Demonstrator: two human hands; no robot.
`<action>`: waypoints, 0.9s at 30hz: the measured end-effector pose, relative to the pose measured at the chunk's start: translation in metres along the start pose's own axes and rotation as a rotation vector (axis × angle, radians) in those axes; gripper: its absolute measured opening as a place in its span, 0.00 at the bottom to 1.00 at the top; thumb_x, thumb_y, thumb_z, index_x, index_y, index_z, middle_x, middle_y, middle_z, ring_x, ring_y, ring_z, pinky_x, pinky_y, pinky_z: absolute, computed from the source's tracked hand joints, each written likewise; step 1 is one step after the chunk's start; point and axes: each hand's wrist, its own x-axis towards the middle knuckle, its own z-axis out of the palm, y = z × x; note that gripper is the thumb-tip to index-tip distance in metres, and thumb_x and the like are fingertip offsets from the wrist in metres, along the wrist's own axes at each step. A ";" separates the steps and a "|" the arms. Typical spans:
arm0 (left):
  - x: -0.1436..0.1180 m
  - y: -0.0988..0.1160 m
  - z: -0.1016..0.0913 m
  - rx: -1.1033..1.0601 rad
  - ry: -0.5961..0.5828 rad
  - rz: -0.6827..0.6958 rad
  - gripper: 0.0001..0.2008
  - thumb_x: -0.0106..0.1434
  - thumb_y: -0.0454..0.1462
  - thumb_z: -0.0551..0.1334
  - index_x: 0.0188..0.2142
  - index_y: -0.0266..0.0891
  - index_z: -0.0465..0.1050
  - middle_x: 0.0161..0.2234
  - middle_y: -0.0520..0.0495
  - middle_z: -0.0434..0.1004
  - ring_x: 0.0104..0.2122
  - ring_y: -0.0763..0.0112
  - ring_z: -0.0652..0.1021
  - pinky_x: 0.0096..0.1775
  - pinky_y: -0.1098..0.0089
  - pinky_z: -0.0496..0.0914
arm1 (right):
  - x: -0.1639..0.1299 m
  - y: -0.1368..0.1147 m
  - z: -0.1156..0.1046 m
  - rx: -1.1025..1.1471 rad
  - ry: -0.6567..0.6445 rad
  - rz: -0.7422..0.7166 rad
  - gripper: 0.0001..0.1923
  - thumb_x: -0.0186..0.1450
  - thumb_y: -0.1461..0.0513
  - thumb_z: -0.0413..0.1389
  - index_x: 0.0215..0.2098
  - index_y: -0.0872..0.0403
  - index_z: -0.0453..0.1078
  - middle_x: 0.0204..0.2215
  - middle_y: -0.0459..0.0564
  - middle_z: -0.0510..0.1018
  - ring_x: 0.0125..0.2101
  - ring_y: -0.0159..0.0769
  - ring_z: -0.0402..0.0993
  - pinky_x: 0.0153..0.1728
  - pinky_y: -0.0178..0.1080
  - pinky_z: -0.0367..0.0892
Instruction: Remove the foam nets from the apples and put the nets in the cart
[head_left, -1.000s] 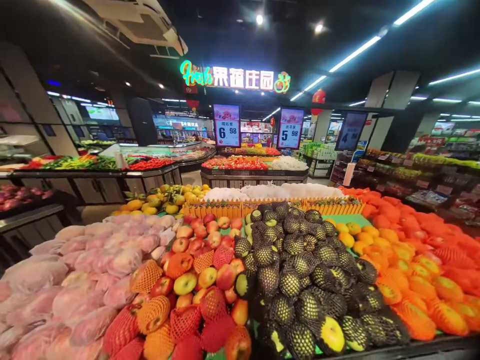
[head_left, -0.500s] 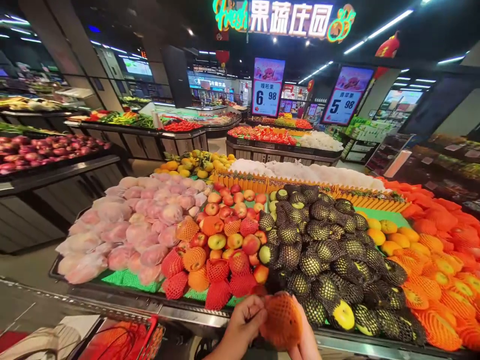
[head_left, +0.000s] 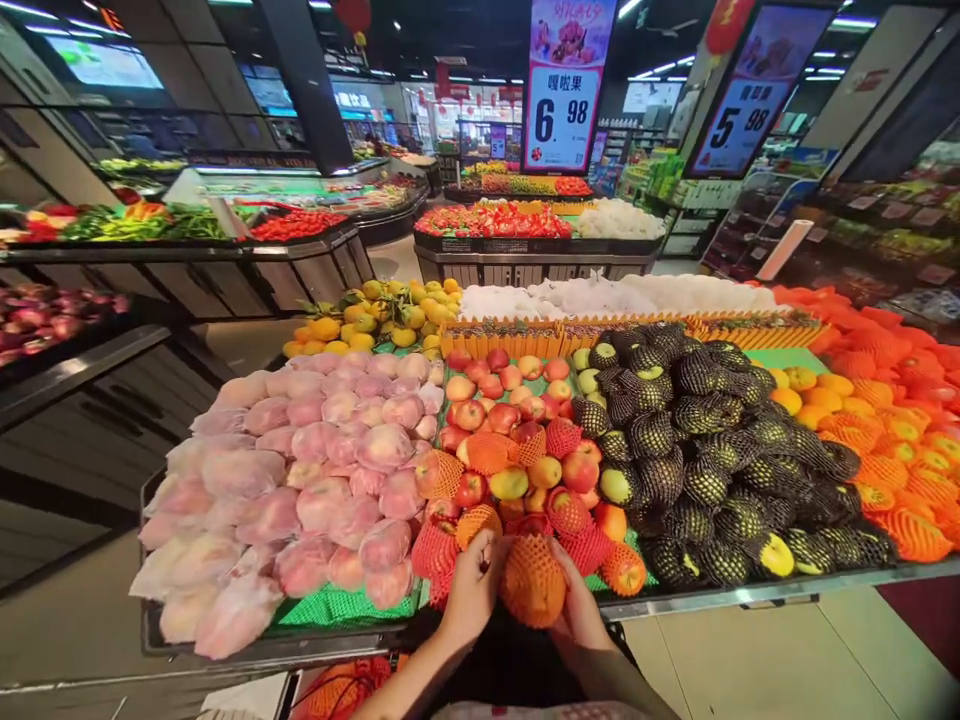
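Between my hands, over the front edge of the apple section, is an apple in an orange foam net (head_left: 534, 582). My left hand (head_left: 474, 585) is closed, its fingers curled and pinching at the left side of the net. On the other side, my right hand (head_left: 579, 605) is closed around the fruit, its fingers partly hidden behind it. Just beyond lie loose red apples (head_left: 471, 414) and apples in red foam nets (head_left: 568, 513). Another apple in an orange net (head_left: 624, 570) rests to the right of my right hand.
Pale wrapped pink fruit (head_left: 322, 500) fills the left of the stand. Green fruit in black nets (head_left: 720, 480) and oranges (head_left: 832, 390) lie to the right. Low orange fencing (head_left: 502, 340) runs behind. A basket with orange-netted fruit (head_left: 341, 690) is below, near the stand's front edge.
My view has tilted down and shifted. My hands, still holding the netted apple, are now farther left along the stand, in front of the red-netted apples.
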 end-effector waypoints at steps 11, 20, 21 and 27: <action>0.040 0.009 0.002 0.466 -0.303 0.818 0.40 0.59 0.56 0.63 0.66 0.45 0.56 0.65 0.32 0.55 0.63 0.43 0.64 0.59 0.45 0.67 | 0.018 -0.045 0.015 -0.017 -0.003 0.110 0.22 0.56 0.48 0.65 0.44 0.49 0.74 0.42 0.49 0.83 0.51 0.48 0.76 0.52 0.51 0.70; 0.072 0.010 0.020 0.420 -0.036 0.795 0.46 0.51 0.41 0.71 0.66 0.46 0.52 0.59 0.37 0.71 0.56 0.48 0.75 0.55 0.49 0.74 | 0.059 -0.074 0.008 -0.105 -0.166 0.152 0.23 0.60 0.45 0.60 0.47 0.47 0.73 0.44 0.51 0.83 0.50 0.47 0.77 0.51 0.53 0.71; 0.073 0.009 0.020 0.394 0.014 0.733 0.47 0.49 0.41 0.71 0.65 0.46 0.53 0.58 0.37 0.71 0.55 0.48 0.76 0.54 0.48 0.75 | 0.062 -0.074 0.009 -0.112 -0.191 0.141 0.24 0.58 0.46 0.63 0.49 0.47 0.73 0.45 0.50 0.83 0.50 0.47 0.77 0.51 0.53 0.71; 0.088 0.019 0.002 0.448 0.082 0.467 0.45 0.41 0.41 0.75 0.58 0.44 0.60 0.53 0.38 0.75 0.50 0.49 0.79 0.51 0.49 0.75 | 0.073 -0.103 0.018 -0.495 -0.425 -0.020 0.33 0.55 0.57 0.69 0.58 0.42 0.69 0.57 0.48 0.76 0.56 0.43 0.72 0.60 0.51 0.63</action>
